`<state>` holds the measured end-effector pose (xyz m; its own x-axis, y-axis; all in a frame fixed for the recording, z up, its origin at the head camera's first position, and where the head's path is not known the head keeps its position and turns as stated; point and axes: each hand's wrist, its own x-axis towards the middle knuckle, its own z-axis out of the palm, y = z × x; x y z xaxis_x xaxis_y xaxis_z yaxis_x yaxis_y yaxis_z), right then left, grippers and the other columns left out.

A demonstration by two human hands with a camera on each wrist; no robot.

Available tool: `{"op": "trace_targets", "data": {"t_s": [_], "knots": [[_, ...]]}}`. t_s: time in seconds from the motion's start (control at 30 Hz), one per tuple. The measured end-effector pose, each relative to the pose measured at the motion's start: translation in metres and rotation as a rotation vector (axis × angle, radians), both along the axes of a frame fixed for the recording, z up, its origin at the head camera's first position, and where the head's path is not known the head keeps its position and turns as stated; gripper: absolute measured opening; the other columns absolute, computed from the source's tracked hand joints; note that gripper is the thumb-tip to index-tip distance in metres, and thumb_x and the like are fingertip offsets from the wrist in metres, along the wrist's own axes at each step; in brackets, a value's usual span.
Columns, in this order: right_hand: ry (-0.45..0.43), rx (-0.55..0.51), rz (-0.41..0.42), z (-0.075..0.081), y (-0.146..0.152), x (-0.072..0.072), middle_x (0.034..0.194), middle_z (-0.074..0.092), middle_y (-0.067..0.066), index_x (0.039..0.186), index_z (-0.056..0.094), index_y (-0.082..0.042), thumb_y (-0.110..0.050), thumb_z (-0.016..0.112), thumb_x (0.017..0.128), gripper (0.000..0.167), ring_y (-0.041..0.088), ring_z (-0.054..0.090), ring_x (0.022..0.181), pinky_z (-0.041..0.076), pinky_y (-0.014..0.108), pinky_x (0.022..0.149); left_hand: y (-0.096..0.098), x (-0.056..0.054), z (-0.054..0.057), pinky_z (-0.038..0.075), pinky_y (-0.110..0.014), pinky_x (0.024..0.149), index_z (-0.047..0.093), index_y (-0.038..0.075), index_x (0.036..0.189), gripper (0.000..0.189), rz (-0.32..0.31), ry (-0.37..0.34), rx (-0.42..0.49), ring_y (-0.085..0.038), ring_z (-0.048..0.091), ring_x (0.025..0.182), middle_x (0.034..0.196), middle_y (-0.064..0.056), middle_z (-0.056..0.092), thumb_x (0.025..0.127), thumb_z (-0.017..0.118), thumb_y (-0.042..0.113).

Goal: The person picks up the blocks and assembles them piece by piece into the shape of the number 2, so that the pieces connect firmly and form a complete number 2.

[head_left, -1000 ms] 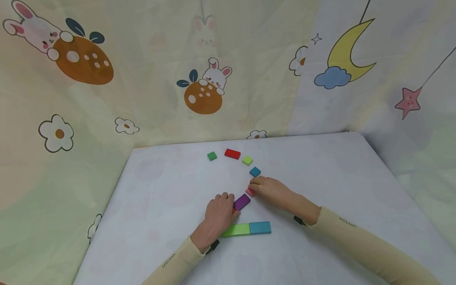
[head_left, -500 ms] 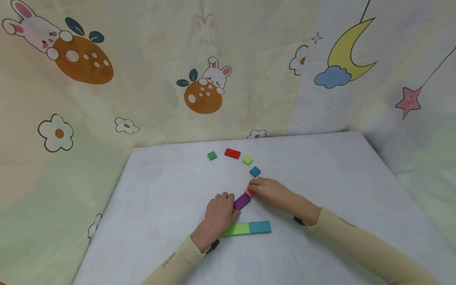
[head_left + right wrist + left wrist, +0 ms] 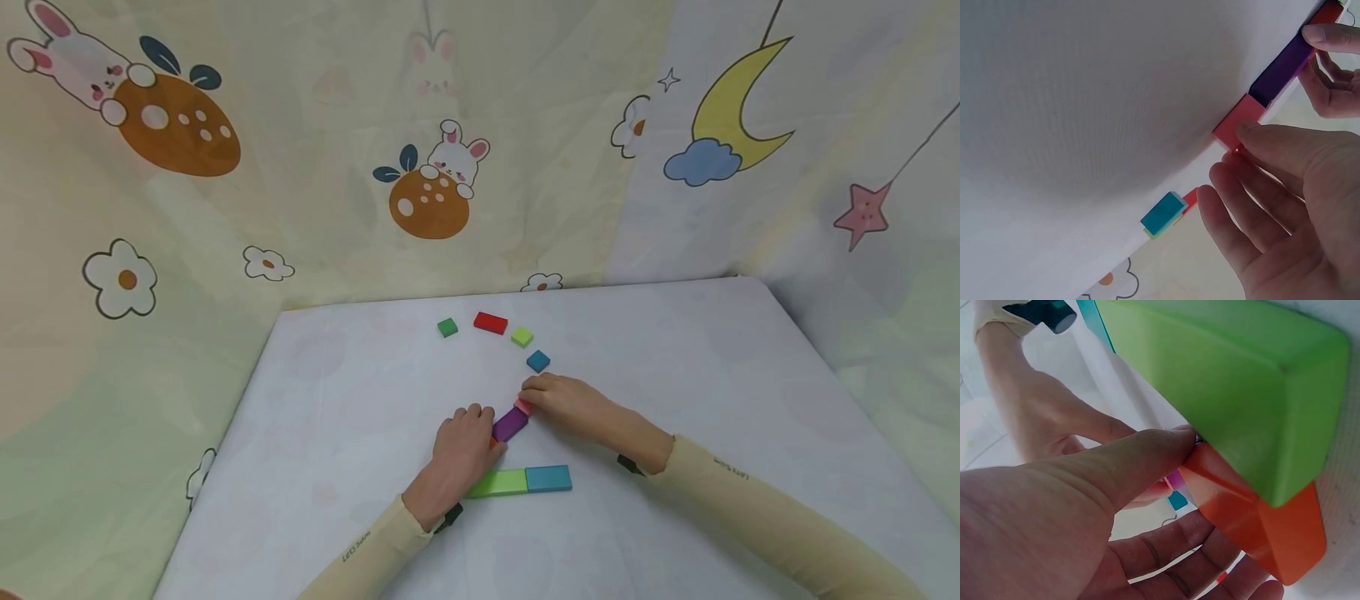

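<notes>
My right hand (image 3: 573,404) pinches a small pink block (image 3: 1240,122) between thumb and fingers. The pink block sits against one end of a purple block (image 3: 511,424). At the purple block's other end, my left hand (image 3: 462,454) holds an orange block (image 3: 1254,519), its thumb right at the seam between the two, as the right wrist view shows. Most of the orange block is hidden under the left hand in the head view. Close to the left wrist lies a long light-green block (image 3: 498,483), joined end to end with a blue block (image 3: 549,477).
Farther back on the white table (image 3: 675,358), a small blue block (image 3: 537,361), a small lime block (image 3: 522,337), a red block (image 3: 491,322) and a small green block (image 3: 447,327) lie spaced in a curve. A printed cloth (image 3: 315,183) rises behind the table.
My right hand has slid the pink block slightly left, up to the end of the purple block, closing the small gap there. My left hand has stayed in place.
</notes>
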<state>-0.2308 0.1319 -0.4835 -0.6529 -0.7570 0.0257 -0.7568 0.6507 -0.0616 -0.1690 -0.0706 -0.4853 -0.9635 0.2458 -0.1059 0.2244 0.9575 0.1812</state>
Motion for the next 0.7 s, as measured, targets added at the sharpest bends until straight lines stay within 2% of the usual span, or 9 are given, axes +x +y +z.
{"op": "trace_targets", "data": {"t_s": [0.7], "knots": [[0.008,-0.006,-0.001,-0.0008,-0.0014,-0.0016,0.127,0.067,0.007,0.127,0.068,-0.008,-0.012,0.078,0.087,0.041,0.022,0.062,0.123,0.053,0.035,0.099,0.0000,-0.0005,-0.0011,0.046,-0.031,0.068,0.063,0.007,0.119,0.046,-0.001,0.002,0.001,-0.018,0.050,0.080,0.097,-0.006,0.062,0.088,0.076,0.039]]}}
